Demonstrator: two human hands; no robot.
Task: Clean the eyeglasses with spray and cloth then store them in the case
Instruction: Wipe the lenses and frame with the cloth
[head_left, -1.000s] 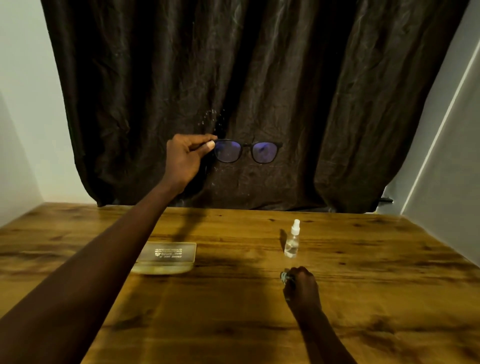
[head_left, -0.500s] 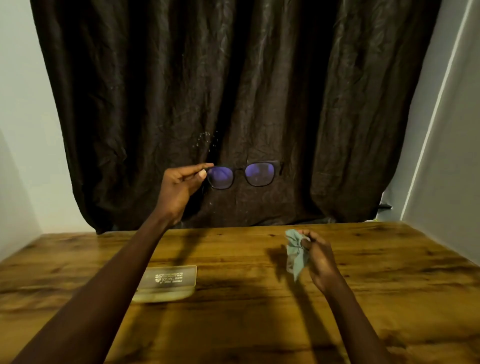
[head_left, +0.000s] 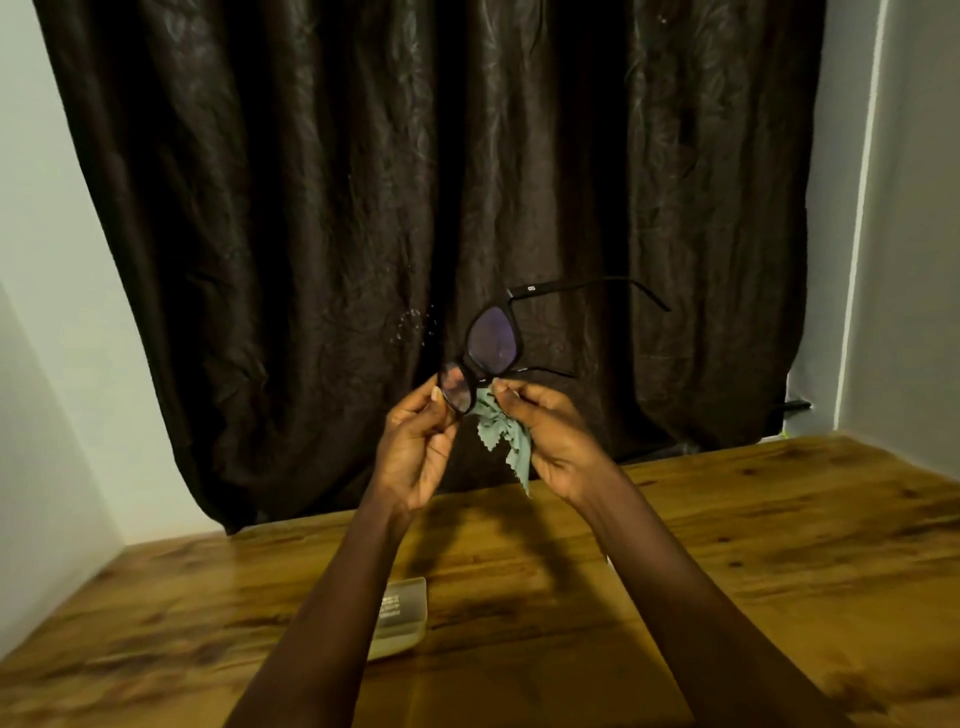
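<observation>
Above table (head_left: 779, 545): I see both hands raised.
Left hand (head_left: 415, 447): pinching glasses (head_left: 491, 343).
Right hand (head_left: 558, 441): grasping cloth (head_left: 506, 436) at lower lens.
Case (head_left: 402, 616): on table.

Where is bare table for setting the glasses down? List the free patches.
The wooden table is bare along its right side, from the right forearm to the wall, and on the left between the case and the left wall. The middle is crowded: both forearms cross it, and the left hand and right hand hold the glasses and cloth above it.
</observation>
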